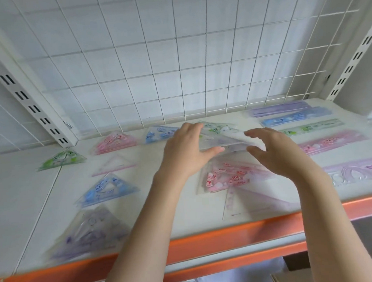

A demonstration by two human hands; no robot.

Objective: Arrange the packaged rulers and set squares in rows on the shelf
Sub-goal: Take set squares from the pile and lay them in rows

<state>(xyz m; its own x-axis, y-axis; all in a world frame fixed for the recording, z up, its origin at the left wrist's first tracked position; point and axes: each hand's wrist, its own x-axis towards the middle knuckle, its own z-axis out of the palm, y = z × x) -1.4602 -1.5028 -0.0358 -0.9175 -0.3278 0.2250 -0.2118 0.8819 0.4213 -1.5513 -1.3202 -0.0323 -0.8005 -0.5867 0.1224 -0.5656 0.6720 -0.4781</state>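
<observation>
- Head view: the left hand [184, 150] grips the left end of a clear plastic packet with a pale set square inside [223, 140], fingers curled over its top edge and thumb stretched along its lower edge.
- The right hand [274, 153] is at the packet's right end, fingers bent over the top and thumb below; blur hides whether it truly pinches the packet or only touches it.
- The held packet is see-through, faintly purple-grey, tilted with its left end higher, and raised above the white shelf board [22, 192] near the middle of it.
- Just behind the packet lies a green-printed triangular set square packet [220, 127], partly hidden.
- Below the hands lies a pink cartoon-printed set square packet [225, 177], and nearer the front a clear packet with a faint purple triangle [255, 204].
- On the left, triangular packets lie apart in loose rows: green [62, 159], pink [115, 141], blue at the back [157, 133], pale pink outline [114, 165], blue nearer the front [106, 189], and a blurred purple one [91, 234] by the orange shelf edge [228, 233].
- On the right, long ruler packets lie one behind the other: purple [282, 110], blue [296, 117], green [311, 126], pink [331, 144], and a lilac stencil ruler [359, 170].
- A white wire grid panel [176, 55] stands behind the shelf.
</observation>
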